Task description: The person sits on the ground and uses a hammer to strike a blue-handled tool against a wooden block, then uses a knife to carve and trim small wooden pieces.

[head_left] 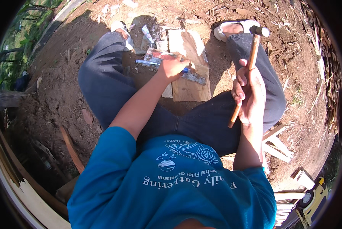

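My right hand [252, 91] is wrapped round the wooden handle of a hammer [254, 49], held upright over my right thigh with its metal head at the top. Over the boards between my legs, the fingers of my left hand [173, 68] are closed. What they grip is mostly hidden, though a small blue piece [185, 70] shows beside the fingertips. A worn grey metal strip [194, 78] lies just past them on a wooden board [194, 91]. To the left of that hand is a thin blue-and-white strip [147, 62] beside a stained flat piece [154, 55].
A white tube [147, 34] lies beyond the boards, among scraps. My shoes [237, 28] rest on bare earth strewn with wood chips. Long planks [29, 198] are at the lower left, cut wood pieces [278, 147] at the right, and a yellow machine [316, 202] at the lower right.
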A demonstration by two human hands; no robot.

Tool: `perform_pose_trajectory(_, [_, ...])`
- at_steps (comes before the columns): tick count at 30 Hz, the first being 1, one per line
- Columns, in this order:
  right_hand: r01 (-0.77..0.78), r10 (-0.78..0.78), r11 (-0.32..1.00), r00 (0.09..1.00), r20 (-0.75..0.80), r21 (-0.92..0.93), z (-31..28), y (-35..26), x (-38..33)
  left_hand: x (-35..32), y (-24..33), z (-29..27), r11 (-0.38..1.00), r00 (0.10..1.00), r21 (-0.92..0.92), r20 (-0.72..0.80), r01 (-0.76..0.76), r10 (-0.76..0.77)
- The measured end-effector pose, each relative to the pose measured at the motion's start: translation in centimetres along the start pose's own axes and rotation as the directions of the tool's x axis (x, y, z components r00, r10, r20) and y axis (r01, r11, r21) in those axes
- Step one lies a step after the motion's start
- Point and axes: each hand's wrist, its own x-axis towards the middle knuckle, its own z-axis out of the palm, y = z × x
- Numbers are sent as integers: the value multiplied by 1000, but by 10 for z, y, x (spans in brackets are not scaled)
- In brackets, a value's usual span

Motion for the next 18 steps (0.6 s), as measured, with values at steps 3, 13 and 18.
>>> perform_pose_trajectory(3, [-48, 48, 998, 999, 8, 39, -12, 11, 9, 8, -1, -5, 999, 998, -30, 42, 43, -42])
perform_pose_trajectory(13, [-41, 41, 998, 999, 9, 36, -17, 25, 1, 22, -8, 35, 995, 962, 88, -271, 50, -24])
perform_pose_trajectory(18, [-12, 12, 993, 1000, -3, -119, -15, 28, -5, -2, 28, -19, 995, 993, -95, -112, 13, -24])
